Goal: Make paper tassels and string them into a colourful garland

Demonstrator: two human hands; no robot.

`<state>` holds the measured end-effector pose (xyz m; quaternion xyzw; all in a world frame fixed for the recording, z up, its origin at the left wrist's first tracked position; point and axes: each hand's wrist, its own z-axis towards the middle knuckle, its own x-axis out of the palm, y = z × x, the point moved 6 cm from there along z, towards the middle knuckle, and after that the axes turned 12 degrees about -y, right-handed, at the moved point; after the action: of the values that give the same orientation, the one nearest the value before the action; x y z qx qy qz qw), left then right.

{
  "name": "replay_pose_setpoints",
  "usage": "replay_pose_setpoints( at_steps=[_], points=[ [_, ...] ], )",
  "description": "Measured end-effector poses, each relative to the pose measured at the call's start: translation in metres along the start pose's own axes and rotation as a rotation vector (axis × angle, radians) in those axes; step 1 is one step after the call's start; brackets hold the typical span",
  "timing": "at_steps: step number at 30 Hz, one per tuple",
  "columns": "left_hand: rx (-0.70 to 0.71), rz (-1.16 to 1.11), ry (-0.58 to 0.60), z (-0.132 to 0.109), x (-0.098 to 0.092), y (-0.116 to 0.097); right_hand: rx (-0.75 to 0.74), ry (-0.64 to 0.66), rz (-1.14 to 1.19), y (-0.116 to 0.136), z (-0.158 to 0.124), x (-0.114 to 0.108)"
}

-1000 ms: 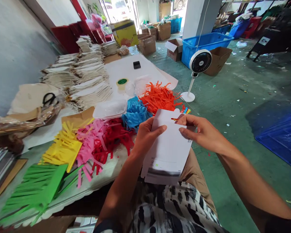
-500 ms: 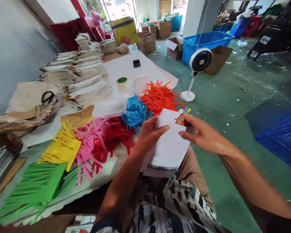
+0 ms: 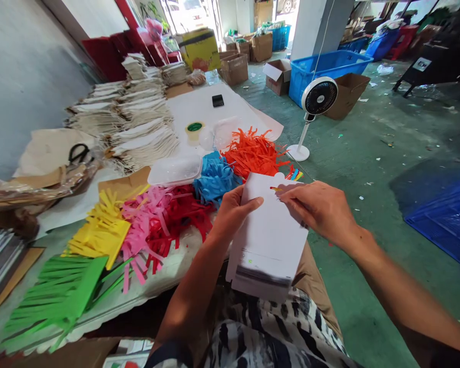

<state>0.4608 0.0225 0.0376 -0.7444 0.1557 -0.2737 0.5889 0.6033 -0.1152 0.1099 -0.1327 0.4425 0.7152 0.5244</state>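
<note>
A stack of white cards [image 3: 266, 240] rests on my lap, tilted toward me. My left hand [image 3: 233, 212] grips the stack's left edge, thumb on top. Over the stack's upper right corner, my right hand [image 3: 316, 209] lies closed, pinching coloured paper strips [image 3: 294, 175] that stick out past the card's top edge. Just beyond the cards lie piles of cut paper strips: orange [image 3: 253, 151], blue [image 3: 214, 176], red [image 3: 180, 214], pink [image 3: 145, 225], yellow [image 3: 99, 230] and green [image 3: 57, 294].
A clear plastic box [image 3: 175, 170], a tape roll [image 3: 193, 128], scissors [image 3: 78, 152] and stacks of beige bundles [image 3: 138, 122] sit on the table. A white standing fan [image 3: 314, 102] and blue crates [image 3: 324, 69] stand on the green floor to the right.
My right hand has slid down over the card's top corner and the stack has tipped back toward my lap. My left hand keeps its grip.
</note>
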Motion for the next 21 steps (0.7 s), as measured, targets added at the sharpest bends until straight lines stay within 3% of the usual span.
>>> replay_pose_setpoints(
  at_steps=[3,5,7,10,14,17,21],
  points=[
    [-0.015,-0.055,-0.018,0.001,-0.005,0.004,0.092,-0.218,-0.124,-0.015,0.000,-0.019],
    [0.009,-0.104,-0.063,0.002,-0.010,0.002,0.197,-0.340,-0.074,-0.031,-0.004,-0.026],
    [0.041,-0.149,-0.105,0.004,-0.013,-0.001,0.304,-0.267,0.127,-0.044,-0.012,-0.013],
    [0.112,-0.166,-0.134,0.006,-0.012,-0.007,0.464,-0.099,0.430,-0.053,-0.028,0.024],
    [0.202,-0.084,-0.228,0.000,-0.010,-0.002,0.582,-0.442,0.485,-0.058,-0.045,0.035],
    [0.155,-0.027,-0.208,-0.007,-0.003,0.017,0.445,-0.519,0.194,-0.047,-0.045,0.027],
    [0.283,0.055,-0.186,-0.018,0.006,0.029,-0.013,-0.518,-0.360,-0.008,-0.041,0.018]
  ],
)
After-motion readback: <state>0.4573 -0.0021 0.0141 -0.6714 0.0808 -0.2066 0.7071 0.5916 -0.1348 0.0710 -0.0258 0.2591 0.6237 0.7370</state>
